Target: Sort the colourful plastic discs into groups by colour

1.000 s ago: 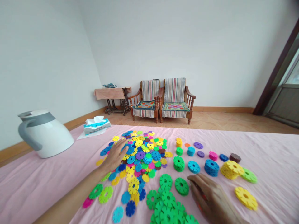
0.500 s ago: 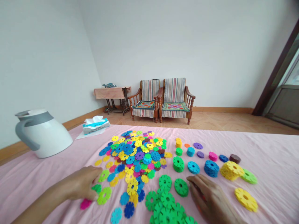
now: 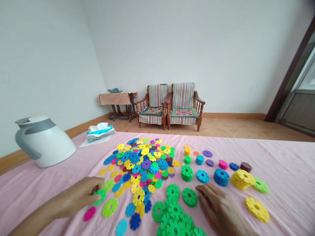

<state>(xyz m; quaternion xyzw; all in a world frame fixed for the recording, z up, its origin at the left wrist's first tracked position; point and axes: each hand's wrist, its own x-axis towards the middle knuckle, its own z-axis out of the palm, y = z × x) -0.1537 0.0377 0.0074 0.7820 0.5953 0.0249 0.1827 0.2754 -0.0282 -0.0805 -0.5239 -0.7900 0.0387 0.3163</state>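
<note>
At the left of the pile, my left hand (image 3: 83, 193) pinches a green notched plastic disc (image 3: 100, 196) between thumb and fingers. A pink disc (image 3: 90, 214) and a lime disc (image 3: 110, 207) lie close by on the cloth. My right hand (image 3: 219, 206) rests on the cloth with its fingers curled together, beside a short stack of large green discs (image 3: 190, 197). A bit of red shows beneath its fingers, too hidden to name. Between the hands spreads a mixed heap of colored discs (image 3: 146, 164), with a heap of large green discs (image 3: 176, 223) nearer me.
Sorted stacks stand at right: blue discs (image 3: 221, 177), yellow discs (image 3: 242, 179), green discs (image 3: 187, 172). Large yellow discs (image 3: 257, 209) lie beyond my right hand. A white jug (image 3: 52, 144) and a tissue box (image 3: 100, 133) stand left on the pink cloth (image 3: 290, 170).
My left hand has drawn slightly left and closed on the green disc, uncovering more of it and the pink disc. My right hand stays in place.
</note>
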